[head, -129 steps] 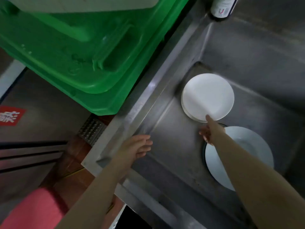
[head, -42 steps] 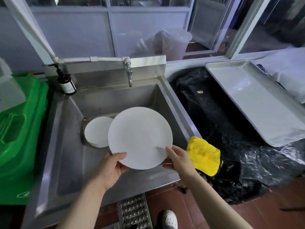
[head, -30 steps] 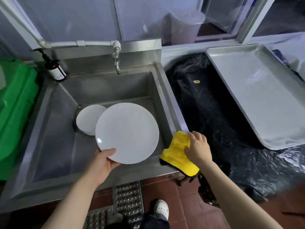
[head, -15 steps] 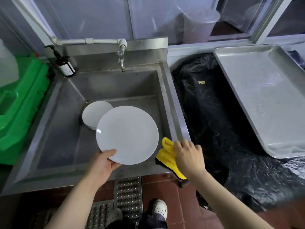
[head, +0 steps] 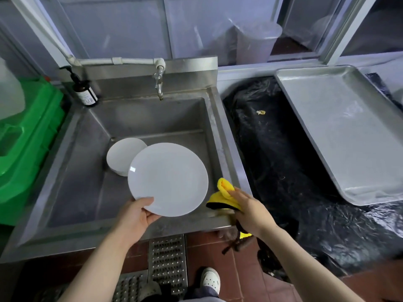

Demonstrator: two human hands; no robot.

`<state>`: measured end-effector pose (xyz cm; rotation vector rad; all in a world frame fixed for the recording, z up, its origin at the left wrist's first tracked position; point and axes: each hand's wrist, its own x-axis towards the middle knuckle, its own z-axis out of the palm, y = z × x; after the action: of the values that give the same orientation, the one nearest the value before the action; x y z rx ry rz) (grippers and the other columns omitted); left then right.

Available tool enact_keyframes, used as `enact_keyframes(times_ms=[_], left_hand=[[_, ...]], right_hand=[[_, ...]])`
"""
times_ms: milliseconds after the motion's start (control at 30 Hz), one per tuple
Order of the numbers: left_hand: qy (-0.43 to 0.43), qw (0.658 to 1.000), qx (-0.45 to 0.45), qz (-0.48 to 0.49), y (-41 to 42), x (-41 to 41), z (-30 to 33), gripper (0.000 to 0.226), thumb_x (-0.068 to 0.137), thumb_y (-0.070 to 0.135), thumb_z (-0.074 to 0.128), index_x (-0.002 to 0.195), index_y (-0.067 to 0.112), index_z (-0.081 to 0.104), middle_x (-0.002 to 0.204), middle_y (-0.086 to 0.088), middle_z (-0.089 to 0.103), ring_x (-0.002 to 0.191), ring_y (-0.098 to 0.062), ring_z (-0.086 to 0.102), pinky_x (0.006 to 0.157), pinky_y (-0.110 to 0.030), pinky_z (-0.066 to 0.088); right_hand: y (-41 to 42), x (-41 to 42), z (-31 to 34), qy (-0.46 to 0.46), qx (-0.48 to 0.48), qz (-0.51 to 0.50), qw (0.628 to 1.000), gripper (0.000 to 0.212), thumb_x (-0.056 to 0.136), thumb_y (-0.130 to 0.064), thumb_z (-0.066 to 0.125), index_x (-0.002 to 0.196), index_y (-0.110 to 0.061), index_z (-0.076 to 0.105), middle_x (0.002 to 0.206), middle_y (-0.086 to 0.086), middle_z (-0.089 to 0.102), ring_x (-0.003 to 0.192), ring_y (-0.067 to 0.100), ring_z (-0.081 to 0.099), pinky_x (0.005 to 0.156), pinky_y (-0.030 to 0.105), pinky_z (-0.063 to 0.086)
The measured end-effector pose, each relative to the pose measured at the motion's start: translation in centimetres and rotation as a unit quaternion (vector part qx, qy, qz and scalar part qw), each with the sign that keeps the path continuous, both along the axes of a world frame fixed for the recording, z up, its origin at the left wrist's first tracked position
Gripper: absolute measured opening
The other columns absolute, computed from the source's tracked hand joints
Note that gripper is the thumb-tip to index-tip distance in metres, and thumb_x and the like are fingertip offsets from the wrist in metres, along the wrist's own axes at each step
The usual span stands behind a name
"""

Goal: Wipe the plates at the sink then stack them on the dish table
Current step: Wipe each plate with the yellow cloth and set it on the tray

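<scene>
The deep stainless-steel sink (head: 91,171) fills the middle of the view, and beside it on the right a table draped in black plastic sheeting (head: 272,153) carries a large shallow rectangular metal tray (head: 340,131). Above the basin hangs the large round white plate (head: 168,179), tipped face-up toward the camera, with a short stack of smaller round white plates (head: 122,155) lying on the sink floor just behind and left of it. The left hand (head: 136,216) grips the large plate at its near rim, thumb on top and fingers underneath. The right hand (head: 250,209) is closed round a folded yellow microfibre cloth (head: 224,194) at the sink's front right corner, just beside the plate's right edge but not touching it.

The step in hand looks to be the wiping of the first plate, at the point where cloth meets plate. The next move would call for bringing the cloth across onto the plate's face and rubbing over it while the left hand steadies the rim.

Compared with half a second ago, the cloth has been lifted off the sink edge and bunched tighter in the right hand, nearer the plate; a second and a half ago both hands held the plate and the cloth lay flat on the black sheeting.
</scene>
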<state>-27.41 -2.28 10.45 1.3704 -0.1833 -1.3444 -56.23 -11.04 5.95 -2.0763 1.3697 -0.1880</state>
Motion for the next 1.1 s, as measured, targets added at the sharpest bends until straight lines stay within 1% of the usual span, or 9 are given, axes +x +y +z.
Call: enact_keyframes(times_ms=[100, 167, 267, 367, 467, 533, 767, 933, 1100], left_hand=[[-0.006, 1.0, -0.001, -0.012, -0.2, 0.8, 0.8, 0.034, 0.091, -0.007, 0.048, 0.111, 0.019, 0.057, 0.112, -0.005, 0.067, 0.104, -0.025, 0.062, 0.068, -0.037, 0.056], [-0.015, 1.0, -0.003, -0.019, -0.4, 1.2, 1.3, 0.033, 0.091, -0.008, 0.048, 0.108, 0.019, 0.057, 0.112, -0.006, 0.065, 0.103, -0.026, 0.061, 0.069, -0.039, 0.054], [-0.042, 0.998, -0.012, -0.049, -0.6, 1.8, 2.2, 0.033, 0.092, -0.007, 0.047, 0.106, 0.021, 0.056, 0.109, -0.004, 0.065, 0.1, -0.025, 0.061, 0.068, -0.038, 0.053], [-0.069, 0.995, -0.016, -0.074, -0.7, 2.3, 3.2, 0.029, 0.092, -0.006, 0.049, 0.103, 0.021, 0.056, 0.105, -0.004, 0.067, 0.094, -0.024, 0.063, 0.061, -0.035, 0.055], [-0.067, 0.995, -0.044, -0.058, -0.5, 3.4, 4.4, 0.03, 0.091, -0.006, 0.049, 0.103, 0.02, 0.057, 0.101, -0.002, 0.069, 0.092, -0.022, 0.064, 0.052, -0.03, 0.056], [-0.065, 0.995, -0.061, -0.036, -0.4, 4.4, 4.9, 0.035, 0.09, -0.007, 0.048, 0.106, 0.023, 0.057, 0.103, 0.002, 0.068, 0.094, -0.021, 0.063, 0.053, -0.032, 0.056], [-0.024, 0.993, -0.106, 0.039, -0.3, 6.4, 5.2, 0.045, 0.088, -0.009, 0.047, 0.11, 0.028, 0.059, 0.096, 0.005, 0.073, 0.089, -0.02, 0.067, 0.053, -0.036, 0.057], [-0.017, 0.986, -0.132, 0.101, -1.8, 7.6, 6.4, 0.039, 0.088, -0.005, 0.048, 0.108, 0.023, 0.065, 0.081, 0.006, 0.076, 0.069, -0.012, 0.071, 0.049, -0.022, 0.053], [-0.037, 0.984, -0.155, 0.084, -1.6, 8.5, 7.4, 0.034, 0.094, 0.004, 0.048, 0.118, 0.025, 0.06, 0.095, 0.004, 0.075, 0.085, -0.017, 0.07, 0.055, -0.033, 0.057]], right_hand=[[-0.3, 1.3, 1.8, -0.116, -0.044, -0.144, 0.982, 0.062, 0.085, -0.007, 0.057, 0.142, -0.022, 0.041, 0.137, 0.001, 0.051, 0.119, 0.026, 0.053, 0.082, 0.026, 0.039], [-0.8, 2.9, 3.8, -0.169, -0.071, -0.181, 0.966, 0.06, 0.086, -0.009, 0.059, 0.143, -0.019, 0.04, 0.136, 0.004, 0.052, 0.118, 0.026, 0.053, 0.084, 0.026, 0.037], [-1.8, 6.1, 7.5, -0.185, -0.186, -0.096, 0.96, 0.065, 0.082, -0.001, 0.061, 0.141, -0.022, 0.043, 0.145, 0.003, 0.044, 0.123, 0.028, 0.049, 0.09, 0.028, 0.04], [-2.8, 9.5, 10.1, -0.07, -0.27, 0.009, 0.96, 0.07, 0.08, 0.0, 0.058, 0.142, -0.03, 0.042, 0.155, 0.0, 0.03, 0.128, 0.032, 0.04, 0.084, 0.042, 0.049], [-3.6, 11.5, 10.9, 0.051, -0.305, 0.084, 0.947, 0.062, 0.085, -0.003, 0.051, 0.139, -0.033, 0.046, 0.158, -0.004, 0.023, 0.132, 0.031, 0.031, 0.089, 0.048, 0.048], [-3.5, 12.2, 10.9, 0.08, -0.31, 0.099, 0.942, 0.059, 0.086, -0.005, 0.052, 0.137, -0.034, 0.049, 0.157, -0.005, 0.025, 0.132, 0.031, 0.033, 0.09, 0.049, 0.046], [0.2, 15.4, 11.4, 0.027, -0.316, 0.146, 0.937, 0.063, 0.071, 0.004, 0.062, 0.123, -0.032, 0.063, 0.145, -0.002, 0.046, 0.108, 0.036, 0.054, 0.074, 0.042, 0.054], [3.1, 18.8, 12.3, -0.007, -0.329, 0.234, 0.915, 0.062, 0.073, -0.003, 0.041, 0.124, -0.032, 0.062, 0.146, 0.0, 0.046, 0.102, 0.034, 0.055, 0.071, 0.042, 0.056], [1.2, 18.3, 14.1, 0.016, -0.37, 0.247, 0.896, 0.059, 0.075, 0.0, 0.048, 0.122, -0.033, 0.064, 0.143, 0.001, 0.049, 0.106, 0.034, 0.058, 0.069, 0.044, 0.055]])
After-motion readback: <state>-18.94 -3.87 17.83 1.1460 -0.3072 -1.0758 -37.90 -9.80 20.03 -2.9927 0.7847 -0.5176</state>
